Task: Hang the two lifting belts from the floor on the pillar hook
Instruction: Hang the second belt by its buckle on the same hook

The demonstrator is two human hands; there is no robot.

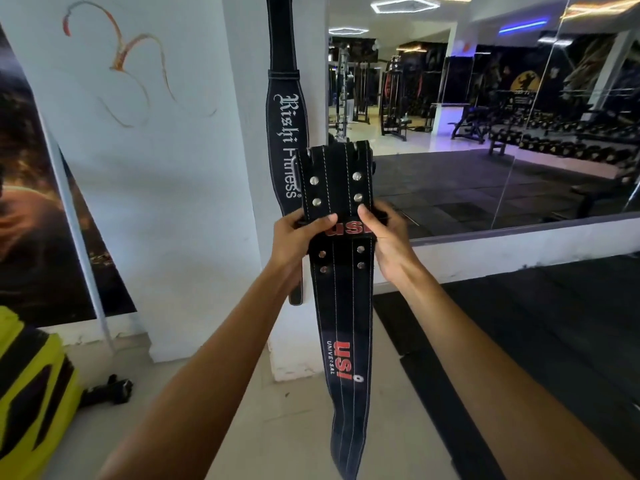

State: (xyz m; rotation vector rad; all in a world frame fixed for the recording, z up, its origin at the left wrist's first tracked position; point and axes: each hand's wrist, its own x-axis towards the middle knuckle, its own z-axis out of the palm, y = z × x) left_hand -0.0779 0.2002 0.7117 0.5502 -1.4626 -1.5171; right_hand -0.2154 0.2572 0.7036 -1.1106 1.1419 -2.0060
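A black lifting belt with white gothic lettering (286, 133) hangs straight down the white pillar (242, 98); its top runs out of the frame, so the hook is hidden. I hold a second black belt with red USI lettering (343, 341) in front of the pillar, its buckle end pointing up and its long tail drooping toward the floor. My left hand (300, 233) grips the belt's left edge below the rivets. My right hand (384, 233) grips its right edge at the same height, thumb pressed on the front.
A wall mirror (485, 116) to the right reflects gym machines and dumbbell racks. Black rubber mats (519, 341) cover the floor on the right. A yellow and black object (31, 393) sits at the lower left, with a small dark item (107, 389) on the floor beside it.
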